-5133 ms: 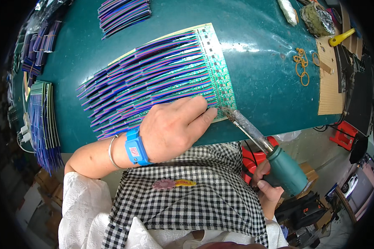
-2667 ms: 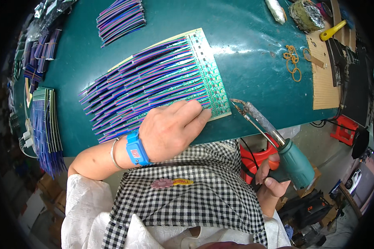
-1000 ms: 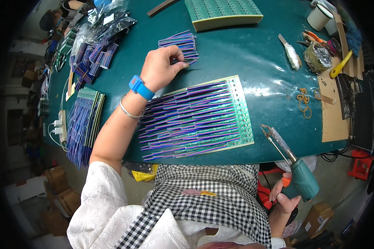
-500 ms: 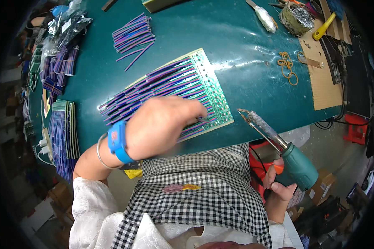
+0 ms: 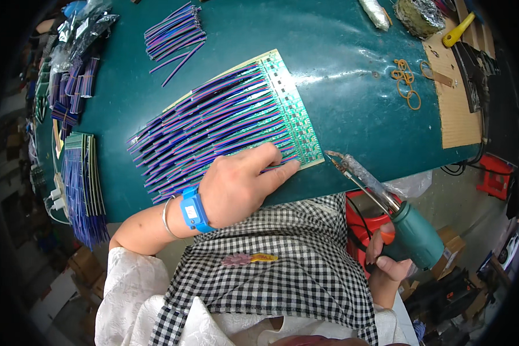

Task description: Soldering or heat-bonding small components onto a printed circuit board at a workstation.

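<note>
My left hand (image 5: 239, 176), with a blue wrist strap on its wrist, rests on the near right part of a green circuit board panel (image 5: 300, 124). Its thumb and forefinger close around a thin blue-and-red ribbon wire (image 5: 289, 158) beside the row of pads; the palm hides part of the panel. Rows of similar ribbon wires (image 5: 213, 124) cover most of the board. Off the table's near edge, my right hand (image 5: 386, 259) grips a green pistol-shaped soldering gun (image 5: 418, 236). Its metal tip (image 5: 331, 158) points at the panel's right edge, apart from it.
Loose cut wires (image 5: 176, 34) lie beyond the panel. A stack of wired boards (image 5: 83, 179) and bundled wires (image 5: 72, 86) sit at left. Rubber bands (image 5: 406, 83), cardboard (image 5: 461, 121), a yellow-handled tool (image 5: 458, 32) and a metallic-looking lump (image 5: 419, 17) are at right.
My left hand has shifted a little right and down along the panel, uncovering more wires. The whole view has shifted slightly. My right hand keeps its hold on the soldering gun.
</note>
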`<state>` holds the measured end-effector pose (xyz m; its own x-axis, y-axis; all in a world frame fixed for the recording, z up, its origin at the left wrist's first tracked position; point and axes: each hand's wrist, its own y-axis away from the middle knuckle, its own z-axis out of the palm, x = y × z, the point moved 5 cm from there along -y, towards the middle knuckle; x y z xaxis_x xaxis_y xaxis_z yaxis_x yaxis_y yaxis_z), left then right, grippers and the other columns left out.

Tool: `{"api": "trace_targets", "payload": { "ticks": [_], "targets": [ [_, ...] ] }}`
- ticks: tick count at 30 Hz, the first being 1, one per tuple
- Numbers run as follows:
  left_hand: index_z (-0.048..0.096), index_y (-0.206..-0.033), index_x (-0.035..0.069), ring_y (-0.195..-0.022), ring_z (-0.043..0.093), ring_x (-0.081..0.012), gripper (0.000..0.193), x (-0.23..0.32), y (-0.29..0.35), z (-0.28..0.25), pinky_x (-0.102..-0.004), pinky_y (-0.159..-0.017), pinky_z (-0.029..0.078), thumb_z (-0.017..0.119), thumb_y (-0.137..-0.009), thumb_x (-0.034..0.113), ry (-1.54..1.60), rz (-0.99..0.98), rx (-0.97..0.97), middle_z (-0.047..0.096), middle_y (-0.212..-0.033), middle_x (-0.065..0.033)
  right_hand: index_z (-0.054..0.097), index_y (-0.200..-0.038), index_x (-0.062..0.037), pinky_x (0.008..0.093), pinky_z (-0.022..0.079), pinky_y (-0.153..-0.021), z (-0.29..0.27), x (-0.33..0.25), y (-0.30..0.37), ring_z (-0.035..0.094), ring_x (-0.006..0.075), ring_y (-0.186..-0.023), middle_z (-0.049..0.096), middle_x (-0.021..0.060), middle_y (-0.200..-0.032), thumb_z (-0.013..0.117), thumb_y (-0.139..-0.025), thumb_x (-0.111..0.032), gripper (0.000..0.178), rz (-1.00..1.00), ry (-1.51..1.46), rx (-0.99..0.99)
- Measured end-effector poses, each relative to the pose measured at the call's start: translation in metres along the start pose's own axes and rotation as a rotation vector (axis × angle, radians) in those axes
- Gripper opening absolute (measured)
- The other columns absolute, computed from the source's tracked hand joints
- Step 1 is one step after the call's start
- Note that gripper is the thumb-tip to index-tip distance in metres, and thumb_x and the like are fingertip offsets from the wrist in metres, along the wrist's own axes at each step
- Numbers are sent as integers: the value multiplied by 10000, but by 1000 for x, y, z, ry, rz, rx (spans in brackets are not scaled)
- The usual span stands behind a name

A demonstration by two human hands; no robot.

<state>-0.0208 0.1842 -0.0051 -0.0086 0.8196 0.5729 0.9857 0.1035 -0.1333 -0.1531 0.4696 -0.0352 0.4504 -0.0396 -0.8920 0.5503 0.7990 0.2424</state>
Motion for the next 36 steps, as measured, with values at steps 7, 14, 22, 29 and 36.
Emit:
{"api": "trace_targets", "payload": {
  "ticks": [7, 14, 22, 29, 36],
  "targets": [
    [695, -1115, -3, -691, 586, -203, 373, 1, 5, 6, -331, -521, 496, 663, -749, 60, -83, 95, 70, 522, -834, -72, 584, -1243, 132, 255, 445, -516, 9, -4, 1, 579, 178, -624, 634, 141, -891, 801, -691, -8, 610, 22, -60, 57],
    [706, -1106, -25, -662, 589, -208, 430, 6, 6, 6, -342, -498, 490, 689, -677, -11, -85, 82, 90, 553, -852, -83, 592, -1179, 129, 262, 437, -514, 8, 5, 6, 571, 170, -599, 635, 141, -924, 752, -692, 20, 525, 83, 18, 102],
    [698, -1110, -40, -650, 582, -206, 443, 6, 6, 6, -340, -501, 487, 686, -668, -12, -66, 84, 89, 550, -847, -87, 575, -1159, 82, 255, 419, -528, 13, 3, -9, 544, 148, -582, 606, 96, -737, 744, -735, -51, 476, 36, 141, -10],
    [699, -1100, -44, -642, 578, -196, 425, 6, 7, 6, -337, -489, 481, 687, -677, -12, -67, 97, 110, 547, -840, -82, 591, -1094, 92, 257, 407, -522, 7, 7, -9, 540, 157, -566, 602, 89, -692, 768, -721, -112, 460, 10, 281, -24],
    [702, -1088, -46, -639, 572, -184, 405, 6, 5, 6, -326, -473, 469, 691, -685, -6, -89, 108, 111, 544, -836, -76, 578, -1162, 109, 268, 405, -501, 12, -2, -4, 530, 160, -538, 612, 113, -752, 791, -720, -71, 522, 45, 45, 106]
  ]
}}
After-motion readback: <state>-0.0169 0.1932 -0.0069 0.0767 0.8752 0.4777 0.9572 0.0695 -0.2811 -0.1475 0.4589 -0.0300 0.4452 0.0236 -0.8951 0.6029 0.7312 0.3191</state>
